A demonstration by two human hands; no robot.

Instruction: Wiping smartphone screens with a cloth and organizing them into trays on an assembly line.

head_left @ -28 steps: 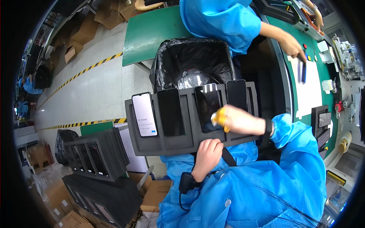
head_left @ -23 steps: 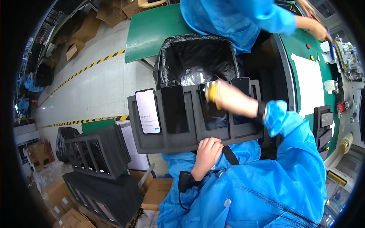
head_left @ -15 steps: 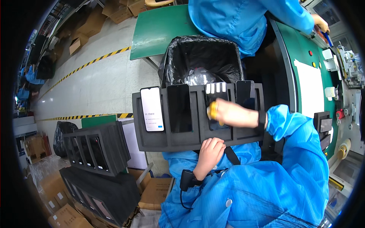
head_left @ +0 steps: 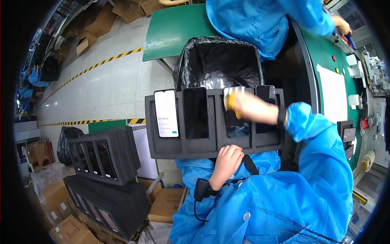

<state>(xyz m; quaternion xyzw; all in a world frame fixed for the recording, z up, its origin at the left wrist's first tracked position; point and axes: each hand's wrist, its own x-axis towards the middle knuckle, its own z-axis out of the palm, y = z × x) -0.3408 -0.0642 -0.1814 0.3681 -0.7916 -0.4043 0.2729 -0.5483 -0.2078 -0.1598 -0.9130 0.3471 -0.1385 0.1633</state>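
Observation:
A black foam tray (head_left: 215, 149) lies across my lap with phones in its slots. The leftmost phone (head_left: 166, 114) has a lit white screen; beside it is a dark phone (head_left: 196, 114). My right hand (head_left: 252, 106), smeared by motion, is closed on a small yellow object (head_left: 232, 101) over the third phone (head_left: 239, 129). What kind of object it is, I cannot make out. Partly behind my right wrist sits the fourth phone (head_left: 266, 93), its screen dark. My left hand (head_left: 226, 164) has its fingers curled over the tray's near edge.
Beyond the tray stands a bin lined with a black bag (head_left: 221, 49). Stacked foam trays with phones (head_left: 130, 162) are at the left, near cardboard boxes (head_left: 166, 205). A co-worker in blue (head_left: 252, 24) works at the green bench (head_left: 313, 53) on the right.
My right hand has moved up along the third phone with the yellow object, uncovering the phone's lower part. My left hand keeps its place on the tray's edge.

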